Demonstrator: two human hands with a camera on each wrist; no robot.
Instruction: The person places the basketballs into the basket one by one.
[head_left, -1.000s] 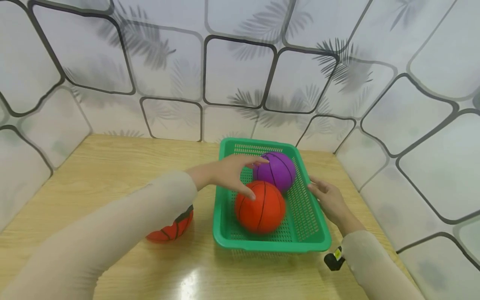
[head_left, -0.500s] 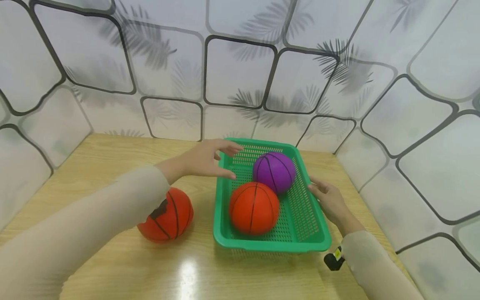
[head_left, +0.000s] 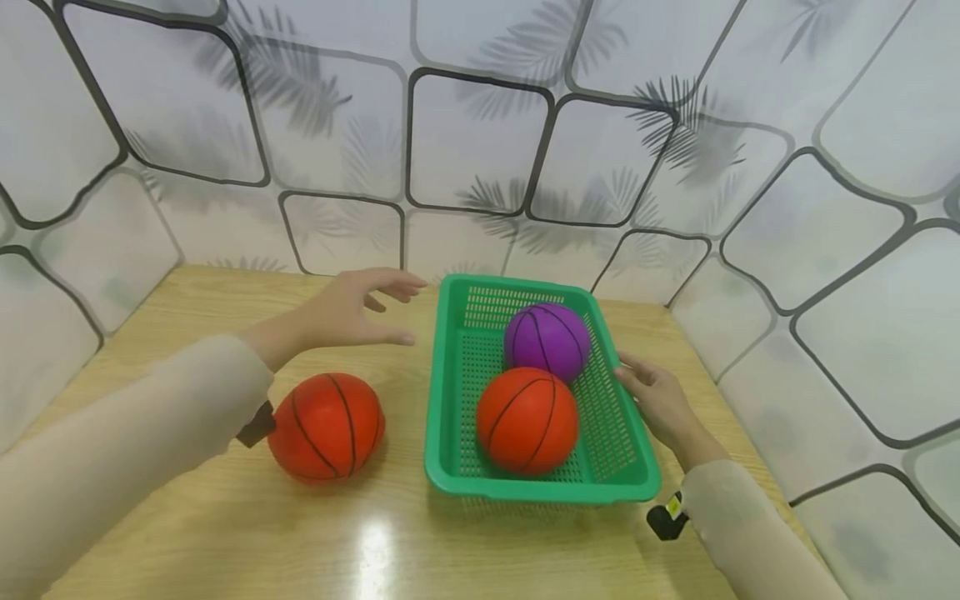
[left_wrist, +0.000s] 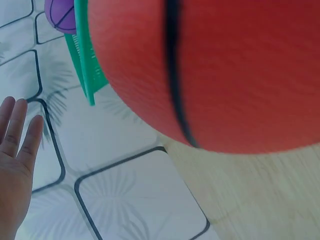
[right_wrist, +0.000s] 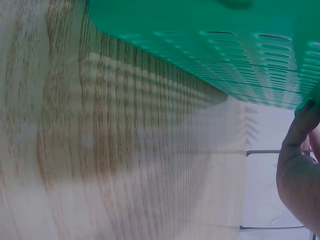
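In the head view, a green plastic basket (head_left: 438, 400) holds a purple ball (head_left: 547, 342) and, nearer me, a red ball (head_left: 528, 422) with black lines. Left of the basket, another red ball (head_left: 327, 427) sits on the table. My left hand (head_left: 352, 310) hovers just beyond that ball, fingers and thumb spread, holding nothing. The left wrist view shows the same hand (left_wrist: 15, 165) apart from the large red ball (left_wrist: 240, 75). My right hand (head_left: 660, 404) grips the basket's right rim; its thumb shows at the green edge in the right wrist view.
The wooden table (head_left: 300, 542) meets patterned walls (head_left: 480, 150) at the back and both sides. The right wall stands close beside my right arm. Black wrist devices hang under both sleeves, the left one (head_left: 257, 425) near the loose red ball.
My left hand has moved left from over the basket to above the table, uncovering the loose red ball. The red ball in the basket has rolled slightly. My right hand stays at the rim.
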